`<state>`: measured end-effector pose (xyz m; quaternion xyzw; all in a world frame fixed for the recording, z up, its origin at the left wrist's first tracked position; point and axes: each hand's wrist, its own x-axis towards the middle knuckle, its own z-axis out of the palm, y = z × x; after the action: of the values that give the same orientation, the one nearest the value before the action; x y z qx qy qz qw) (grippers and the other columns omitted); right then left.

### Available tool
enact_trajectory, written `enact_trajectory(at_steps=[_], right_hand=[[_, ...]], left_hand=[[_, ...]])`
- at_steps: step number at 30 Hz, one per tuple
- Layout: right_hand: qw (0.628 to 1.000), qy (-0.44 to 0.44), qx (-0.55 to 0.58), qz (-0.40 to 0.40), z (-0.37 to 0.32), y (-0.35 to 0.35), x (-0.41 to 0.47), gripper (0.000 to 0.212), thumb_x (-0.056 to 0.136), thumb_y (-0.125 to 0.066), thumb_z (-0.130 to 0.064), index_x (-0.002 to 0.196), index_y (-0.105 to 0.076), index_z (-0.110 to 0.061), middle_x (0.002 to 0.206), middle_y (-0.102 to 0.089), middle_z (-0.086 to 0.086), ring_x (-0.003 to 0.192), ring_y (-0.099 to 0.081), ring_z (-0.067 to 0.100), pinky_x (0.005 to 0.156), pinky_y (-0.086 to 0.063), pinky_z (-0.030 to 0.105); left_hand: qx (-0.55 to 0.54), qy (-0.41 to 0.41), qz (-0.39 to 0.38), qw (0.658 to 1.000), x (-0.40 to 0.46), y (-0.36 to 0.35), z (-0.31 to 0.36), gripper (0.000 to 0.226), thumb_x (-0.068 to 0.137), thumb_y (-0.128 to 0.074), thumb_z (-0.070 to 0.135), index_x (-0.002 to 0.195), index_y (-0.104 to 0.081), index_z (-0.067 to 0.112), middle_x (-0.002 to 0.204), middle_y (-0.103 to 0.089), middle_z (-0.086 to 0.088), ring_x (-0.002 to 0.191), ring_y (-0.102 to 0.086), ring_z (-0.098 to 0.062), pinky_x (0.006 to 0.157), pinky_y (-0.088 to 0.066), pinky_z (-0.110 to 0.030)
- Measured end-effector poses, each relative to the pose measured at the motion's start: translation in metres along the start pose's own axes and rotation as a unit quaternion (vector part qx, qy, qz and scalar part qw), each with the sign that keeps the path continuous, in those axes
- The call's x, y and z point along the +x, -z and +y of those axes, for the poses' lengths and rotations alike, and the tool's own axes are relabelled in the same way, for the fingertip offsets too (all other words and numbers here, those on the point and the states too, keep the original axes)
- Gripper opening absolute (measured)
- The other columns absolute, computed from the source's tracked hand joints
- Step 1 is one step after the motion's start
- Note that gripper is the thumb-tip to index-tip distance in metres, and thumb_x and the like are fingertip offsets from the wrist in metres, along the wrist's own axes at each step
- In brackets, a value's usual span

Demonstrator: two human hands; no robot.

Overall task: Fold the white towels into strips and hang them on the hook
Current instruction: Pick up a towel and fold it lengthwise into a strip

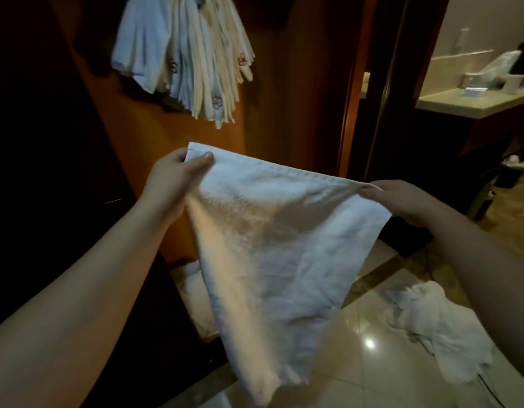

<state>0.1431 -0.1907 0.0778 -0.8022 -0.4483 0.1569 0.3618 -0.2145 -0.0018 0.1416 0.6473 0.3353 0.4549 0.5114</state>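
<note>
White terry cloth is filling the centre of the head view: a white towel (pixel 263 245) is hanging in the air in front of the person, stretched along its hemmed top edge and tapering to a loose point near the floor. Glossy floor tiles (pixel 372 375) are reflecting a lamp below it. An orange-brown wooden wall panel (pixel 284 92) is standing behind it. High on that panel, a bunch of folded towels (pixel 193 60) is hanging in narrow strips, some showing small red embroidered marks; the hook itself is hidden by the cloth. A crumpled pile of white towels (pixel 437 325) is lying on the tiles at lower right, well apart from the held towel. A pale countertop (pixel 472 101) is showing at upper right, with blurred items on it.

The left hand (pixel 174 175) is pinching the towel's upper left corner, thumb lying over the hem. The right hand (pixel 402 198) is gripping the upper right corner, fingers curled on the edge.
</note>
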Motion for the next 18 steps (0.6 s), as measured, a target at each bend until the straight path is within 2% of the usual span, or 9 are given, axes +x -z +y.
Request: enact_trajectory(at_steps=[3, 6, 9, 10, 12, 14, 15, 17, 18], right_hand=[[0.992, 0.004, 0.105, -0.064, -0.021, -0.03, -0.015, 0.013, 0.091, -0.061, -0.057, 0.095, -0.073, -0.055, 0.104, -0.075, -0.016, 0.089, -0.073, 0.003, 0.073, -0.054, 0.027], [0.97, -0.013, 0.22, -0.104, -0.044, -0.059, -0.034, 0.029, 0.084, -0.069, -0.044, 0.113, -0.069, -0.05, 0.114, -0.074, 0.002, 0.089, -0.071, 0.02, 0.075, -0.053, 0.037], [0.928, -0.004, 0.347, -0.134, -0.074, -0.082, -0.054, 0.042, 0.091, -0.058, -0.021, 0.127, -0.063, -0.043, 0.08, -0.067, 0.007, 0.053, -0.052, 0.014, 0.045, -0.036, 0.026], [0.915, 0.001, 0.38, -0.137, -0.086, -0.09, -0.063, 0.04, 0.093, -0.054, -0.015, 0.123, -0.068, -0.037, 0.073, -0.064, 0.004, 0.047, -0.048, 0.01, 0.039, -0.032, 0.021], [0.896, 0.019, 0.42, -0.14, -0.115, -0.105, -0.083, 0.033, 0.089, -0.052, -0.012, 0.099, -0.079, -0.028, 0.07, -0.062, 0.002, 0.047, -0.052, 0.009, 0.036, -0.031, 0.018], [0.886, 0.053, 0.433, -0.157, -0.144, -0.113, -0.104, 0.028, 0.079, -0.052, -0.013, 0.08, -0.079, -0.023, 0.077, -0.068, 0.003, 0.059, -0.062, 0.012, 0.041, -0.037, 0.02], [0.886, 0.075, 0.423, -0.172, -0.157, -0.114, -0.114, 0.029, 0.076, -0.051, -0.013, 0.08, -0.078, -0.023, 0.085, -0.07, 0.005, 0.067, -0.065, 0.013, 0.047, -0.042, 0.022], [0.921, 0.132, 0.323, -0.171, -0.177, -0.117, -0.129, 0.034, 0.074, -0.052, -0.013, 0.088, -0.077, -0.032, 0.103, -0.07, 0.004, 0.082, -0.067, 0.011, 0.062, -0.051, 0.022], [0.947, 0.169, 0.233, -0.143, -0.186, -0.119, -0.134, 0.035, 0.076, -0.056, -0.015, 0.092, -0.075, -0.039, 0.106, -0.07, -0.004, 0.089, -0.067, 0.005, 0.071, -0.053, 0.018]], left_hand=[[-0.07, 0.073, -0.018, 0.995, -0.01, 0.038, -0.008, 0.016, 0.097, -0.064, 0.021, 0.099, -0.07, 0.006, 0.086, -0.077, -0.009, 0.077, -0.076, -0.023, 0.062, -0.058, -0.03], [-0.122, 0.132, -0.038, 0.983, -0.022, 0.061, -0.013, 0.031, 0.101, -0.058, 0.031, 0.112, -0.067, 0.003, 0.1, -0.076, -0.015, 0.088, -0.075, -0.027, 0.064, -0.06, -0.031], [-0.16, 0.147, -0.024, 0.976, -0.036, 0.07, -0.013, 0.03, 0.098, -0.062, 0.035, 0.104, -0.071, 0.007, 0.093, -0.078, -0.009, 0.087, -0.076, -0.022, 0.065, -0.059, -0.028], [-0.168, 0.142, -0.024, 0.975, -0.041, 0.071, -0.013, 0.03, 0.097, -0.065, 0.035, 0.104, -0.071, 0.007, 0.095, -0.078, -0.009, 0.089, -0.076, -0.02, 0.068, -0.059, -0.028], [-0.181, 0.116, -0.038, 0.976, -0.051, 0.07, -0.015, 0.04, 0.091, -0.07, 0.037, 0.113, -0.07, 0.004, 0.105, -0.077, -0.011, 0.098, -0.074, -0.022, 0.077, -0.059, -0.03], [-0.195, 0.094, -0.061, 0.974, -0.06, 0.068, -0.017, 0.058, 0.078, -0.078, 0.045, 0.117, -0.069, 0.002, 0.11, -0.075, -0.014, 0.104, -0.073, -0.026, 0.08, -0.059, -0.032], [-0.189, 0.089, -0.065, 0.976, -0.064, 0.067, -0.018, 0.066, 0.071, -0.082, 0.051, 0.116, -0.07, 0.004, 0.109, -0.075, -0.014, 0.103, -0.073, -0.027, 0.081, -0.059, -0.034], [-0.126, 0.072, -0.058, 0.988, -0.07, 0.065, -0.02, 0.072, 0.061, -0.083, 0.068, 0.109, -0.075, 0.015, 0.105, -0.077, -0.009, 0.098, -0.074, -0.025, 0.082, -0.058, -0.038], [-0.093, 0.06, -0.057, 0.992, -0.073, 0.064, -0.021, 0.07, 0.06, -0.08, 0.074, 0.105, -0.077, 0.021, 0.103, -0.077, -0.007, 0.095, -0.075, -0.022, 0.081, -0.057, -0.039]])
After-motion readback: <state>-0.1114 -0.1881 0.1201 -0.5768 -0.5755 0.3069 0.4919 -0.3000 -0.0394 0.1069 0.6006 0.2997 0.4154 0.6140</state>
